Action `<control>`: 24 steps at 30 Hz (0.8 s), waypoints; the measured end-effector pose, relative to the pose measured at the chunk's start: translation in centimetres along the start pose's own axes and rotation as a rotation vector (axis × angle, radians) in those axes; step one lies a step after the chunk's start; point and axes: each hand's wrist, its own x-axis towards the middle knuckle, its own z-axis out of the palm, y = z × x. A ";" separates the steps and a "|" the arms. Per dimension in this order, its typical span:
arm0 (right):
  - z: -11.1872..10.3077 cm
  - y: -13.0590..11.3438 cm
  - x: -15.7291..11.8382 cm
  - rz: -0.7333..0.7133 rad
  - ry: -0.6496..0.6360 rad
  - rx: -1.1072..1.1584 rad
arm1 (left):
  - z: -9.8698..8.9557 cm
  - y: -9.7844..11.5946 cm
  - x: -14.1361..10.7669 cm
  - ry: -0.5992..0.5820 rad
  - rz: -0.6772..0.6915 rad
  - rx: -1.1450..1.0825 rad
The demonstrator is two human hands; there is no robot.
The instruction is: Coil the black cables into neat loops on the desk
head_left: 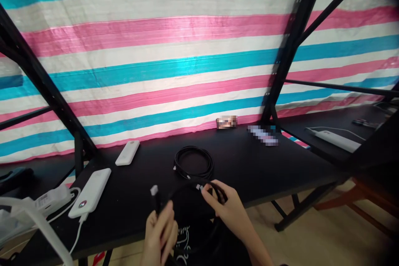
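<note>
Near the table's front edge, my left hand (161, 230) is closed around one end of a black cable (156, 203), whose silver plug (154, 190) points up above the fingers. The cable loops across to my right hand (225, 204). That hand pinches the loop near a second silver plug (198, 187). Part of the loop hangs low in front of dark clothing and is hard to make out. Just beyond my hands, a separate coiled black cable (212, 165) lies flat on the black table (149, 164), its small light plugs at the near left of the coil.
On the left lie two white power banks (127, 153) (92, 191), the nearer with a white cable (77, 232) plugged in. A white power strip (52, 201) and a curved white tube (46, 226) are farther left. Blurred small items (227, 122) (263, 135) sit at the back. Black metal posts (285, 56) flank the table.
</note>
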 end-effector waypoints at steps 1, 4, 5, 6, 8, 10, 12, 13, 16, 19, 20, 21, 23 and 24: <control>0.1 0.9 0.4 0.058 -0.013 0.118 | 0.6 0.5 0.7 0.065 0.039 -0.071; 1.1 3.2 1.2 0.173 -0.032 0.294 | 2.8 1.2 2.8 0.214 0.156 -0.224; 1.4 3.7 1.4 0.196 -0.019 0.295 | 3.6 1.2 3.4 0.237 0.191 -0.242; 1.8 4.1 1.6 0.214 0.000 0.279 | 4.4 1.0 4.0 0.253 0.219 -0.251; 2.2 4.7 2.1 0.236 0.040 0.239 | 5.5 0.5 4.9 0.273 0.262 -0.243; 2.1 5.0 2.7 0.245 0.071 0.186 | 6.0 0.0 5.8 0.271 0.285 -0.200; 1.4 5.3 3.4 0.248 0.096 0.134 | 5.9 -0.3 6.8 0.236 0.294 -0.110; 1.0 5.4 3.8 0.247 0.108 0.110 | 5.7 -0.4 7.3 0.207 0.292 -0.051; -0.5 5.7 5.4 0.234 0.154 0.042 | 4.6 -0.8 9.0 0.126 0.268 0.140; -1.7 6.0 7.2 0.231 0.186 -0.017 | 3.6 -1.4 10.4 0.074 0.194 0.305; -1.9 6.1 7.7 0.232 0.190 -0.035 | 3.4 -1.6 10.8 0.063 0.164 0.352; -2.1 6.3 8.3 0.233 0.190 -0.051 | 3.3 -1.7 11.3 0.058 0.139 0.392; -2.2 6.6 9.4 0.233 0.189 -0.083 | 3.3 -1.8 12.2 0.063 0.110 0.452; -2.2 6.8 9.9 0.231 0.187 -0.100 | 3.5 -1.8 12.7 0.067 0.105 0.471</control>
